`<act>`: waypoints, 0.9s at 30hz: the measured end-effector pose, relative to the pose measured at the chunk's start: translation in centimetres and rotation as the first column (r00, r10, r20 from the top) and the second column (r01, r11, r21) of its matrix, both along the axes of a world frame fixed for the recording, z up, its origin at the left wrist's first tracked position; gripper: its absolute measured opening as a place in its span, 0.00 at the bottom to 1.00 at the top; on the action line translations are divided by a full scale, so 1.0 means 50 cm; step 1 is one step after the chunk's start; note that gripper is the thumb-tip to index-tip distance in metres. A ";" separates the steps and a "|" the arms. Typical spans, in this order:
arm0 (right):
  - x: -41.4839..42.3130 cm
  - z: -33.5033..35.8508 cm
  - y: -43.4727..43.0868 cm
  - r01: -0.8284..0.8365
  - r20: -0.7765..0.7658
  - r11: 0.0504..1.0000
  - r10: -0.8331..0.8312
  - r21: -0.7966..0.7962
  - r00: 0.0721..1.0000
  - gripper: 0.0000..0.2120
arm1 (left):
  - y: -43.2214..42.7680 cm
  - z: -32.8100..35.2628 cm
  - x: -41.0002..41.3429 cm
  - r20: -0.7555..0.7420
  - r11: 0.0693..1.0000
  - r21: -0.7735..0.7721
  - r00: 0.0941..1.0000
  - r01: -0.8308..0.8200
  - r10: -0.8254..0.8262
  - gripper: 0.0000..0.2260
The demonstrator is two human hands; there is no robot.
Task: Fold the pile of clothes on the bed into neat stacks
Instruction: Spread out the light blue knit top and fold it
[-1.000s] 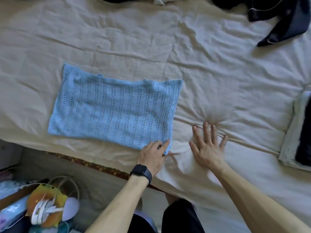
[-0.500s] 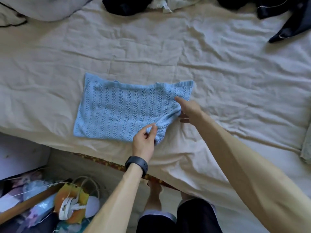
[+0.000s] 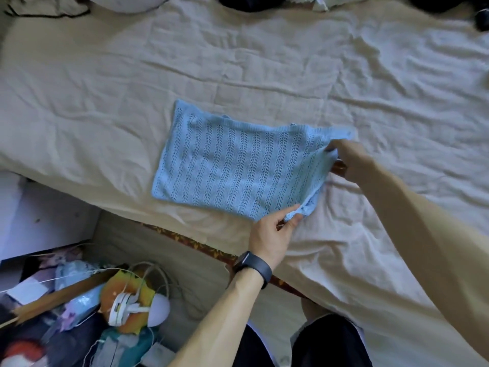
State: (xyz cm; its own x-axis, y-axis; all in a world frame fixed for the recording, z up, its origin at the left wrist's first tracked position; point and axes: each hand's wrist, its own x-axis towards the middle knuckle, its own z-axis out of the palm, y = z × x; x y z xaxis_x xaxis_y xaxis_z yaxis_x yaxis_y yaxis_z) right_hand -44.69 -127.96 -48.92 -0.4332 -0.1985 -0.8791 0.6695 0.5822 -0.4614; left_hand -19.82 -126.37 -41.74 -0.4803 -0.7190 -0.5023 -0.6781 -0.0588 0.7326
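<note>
Blue knit top (image 3: 235, 165): lies on the bed sheet (image 3: 105, 102) close to the bed's near edge; its long axis runs left to right along that edge, slightly tilted, with the left end flat and the right end lifted.
Floor clutter (image 3: 87, 308): off the bed at lower left, by the near edge.
Left hand (image 3: 272, 237): at the top's near right corner, thumb and fingertips pressed together on the knit; a dark watch (image 3: 254, 268) sits on the wrist, and the forearm comes up from below.
Right hand (image 3: 349, 160): at the far right corner, fingers pinching the edge; motion blur makes the exact grip hard to read. The arm stretches in from the lower right.
Change: a second ago both palms lay flat near the bed's edge, the right one on bare sheet; now both grip the right end, which has come up off the sheet.
Dark clothes (image 3: 251, 1): along the bed's far edge.
</note>
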 end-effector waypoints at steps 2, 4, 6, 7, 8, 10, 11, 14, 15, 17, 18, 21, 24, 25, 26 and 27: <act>0.015 0.036 -0.035 0.044 -0.023 0.998 -0.045 -0.048 0.999 0.05 | -0.019 0.011 0.021 -0.071 0.992 -0.115 0.996 -0.060 0.052 0.12; 0.047 0.075 -0.084 0.107 -0.055 0.988 -0.113 -0.111 0.992 0.06 | -0.049 0.023 0.055 -0.081 0.970 -0.181 0.985 -0.163 0.151 0.11; 0.093 0.111 -0.148 0.132 -0.081 0.973 -0.149 -0.187 0.985 0.07 | -0.092 0.033 0.102 -0.087 0.934 -0.157 0.946 -0.322 0.312 0.07; 0.121 0.125 -0.185 0.121 -0.096 0.969 -0.144 -0.216 0.985 0.07 | -0.118 0.034 0.129 -0.089 0.907 -0.125 0.915 -0.403 0.394 0.05; 0.150 0.136 -0.224 0.097 -0.120 0.967 -0.128 -0.234 0.984 0.08 | -0.147 0.032 0.158 -0.088 0.877 -0.098 0.882 -0.470 0.463 0.04; 0.212 0.142 -0.312 0.038 -0.178 0.969 -0.084 -0.245 0.980 0.08 | -0.216 0.018 0.217 -0.077 0.829 -0.070 0.831 -0.556 0.551 0.05; 0.244 0.138 -0.358 0.001 -0.211 0.972 -0.053 -0.237 0.976 0.08 | -0.251 0.004 0.247 -0.057 0.812 -0.066 0.815 -0.579 0.577 0.07; 0.338 0.107 -0.492 -0.132 -0.283 0.981 0.088 -0.141 0.955 0.10 | -0.350 -0.053 0.333 0.082 0.804 -0.126 0.801 -0.581 0.592 0.12; 0.365 0.091 -0.531 -0.181 -0.305 0.979 0.145 -0.093 0.941 0.11 | -0.379 -0.074 0.357 0.116 0.808 -0.142 0.801 -0.572 0.588 0.12; 0.410 0.054 -0.593 -0.300 -0.375 0.953 0.296 0.049 0.879 0.12 | -0.430 -0.112 0.395 0.188 0.833 -0.122 0.811 -0.540 0.554 0.12; 0.430 0.037 -0.618 -0.356 -0.405 0.926 0.375 0.125 0.834 0.13 | -0.450 -0.130 0.411 0.236 0.857 -0.086 0.826 -0.508 0.513 0.13; 0.474 0.002 -0.666 -0.463 -0.450 0.838 0.546 0.289 0.707 0.12 | -0.481 -0.170 0.443 0.351 0.923 0.029 0.868 -0.384 0.351 0.12; 0.510 -0.019 -0.695 -0.546 -0.459 0.722 0.692 0.425 0.558 0.08 | -0.491 -0.191 0.466 0.392 0.927 0.092 0.869 -0.363 0.301 0.10; 0.519 -0.024 -0.701 -0.561 -0.458 0.691 0.723 0.456 0.517 0.08 | -0.490 -0.194 0.471 0.387 0.927 0.108 0.874 -0.360 0.295 0.09; 0.526 -0.027 -0.706 -0.570 -0.457 0.668 0.744 0.478 0.488 0.10 | -0.492 -0.195 0.476 0.377 0.927 0.119 0.880 -0.356 0.289 0.09; 0.532 -0.028 -0.711 -0.575 -0.454 0.652 0.758 0.495 0.469 0.12 | -0.494 -0.196 0.480 0.368 0.927 0.123 0.883 -0.355 0.290 0.08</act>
